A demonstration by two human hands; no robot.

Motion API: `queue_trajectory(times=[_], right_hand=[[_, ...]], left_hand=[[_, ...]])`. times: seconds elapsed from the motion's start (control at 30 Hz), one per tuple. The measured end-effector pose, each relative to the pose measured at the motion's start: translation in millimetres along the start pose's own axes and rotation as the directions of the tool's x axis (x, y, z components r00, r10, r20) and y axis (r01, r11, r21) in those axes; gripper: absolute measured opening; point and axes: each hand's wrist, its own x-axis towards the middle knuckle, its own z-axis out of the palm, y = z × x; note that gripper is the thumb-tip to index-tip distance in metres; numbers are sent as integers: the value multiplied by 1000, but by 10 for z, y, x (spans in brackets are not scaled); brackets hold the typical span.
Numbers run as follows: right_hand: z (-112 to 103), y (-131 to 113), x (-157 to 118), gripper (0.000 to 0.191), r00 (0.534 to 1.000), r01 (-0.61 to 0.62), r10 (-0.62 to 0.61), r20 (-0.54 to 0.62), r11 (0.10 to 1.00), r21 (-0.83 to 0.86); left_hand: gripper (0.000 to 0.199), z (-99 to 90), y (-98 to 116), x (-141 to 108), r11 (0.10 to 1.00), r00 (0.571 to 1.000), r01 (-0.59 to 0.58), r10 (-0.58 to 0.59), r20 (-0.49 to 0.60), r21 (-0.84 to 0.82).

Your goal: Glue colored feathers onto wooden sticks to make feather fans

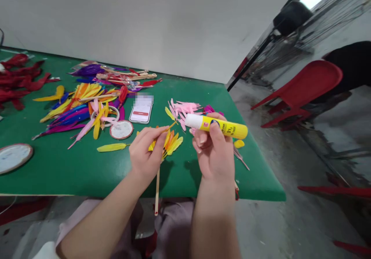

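My left hand (147,149) pinches the thin quill of a small yellow feather (169,113), whose tip points up and away. My right hand (213,147) is wrapped round a yellow glue stick (224,127) with a white end, which points left toward that feather. Beneath my left hand lies a fan of yellow and orange feathers (174,145) on a wooden stick (157,193) that sticks out past the table's near edge. A loose yellow feather (113,147) rests left of my left hand. Pink feathers (185,108) are piled beyond my hands.
On the green table (72,178) are a phone (142,110), a round white disc (121,130), a larger disc (14,157), colourful feather bundles (72,114) and red strips (23,79). A white wall (145,27) stands behind; a red chair (313,83) is at right.
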Motion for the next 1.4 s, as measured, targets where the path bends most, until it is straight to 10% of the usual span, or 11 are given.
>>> queue_trajectory(times=[0.27, 0.7, 1.4], right_hand=[[-78, 217, -18, 20, 996, 15, -22, -83, 996, -86], [-255, 160, -44, 33, 937, 75, -104, -333, 992, -100], [-302, 162, -29, 35, 945, 34, -49, -323, 998, -52]], left_hand=[[17, 15, -19, 2, 999, 999, 32, -32, -33, -13], [16, 143, 82, -180, 993, 970, -70, 89, 225, -92], [16, 152, 86, -193, 988, 947, -144, 155, 283, -61]])
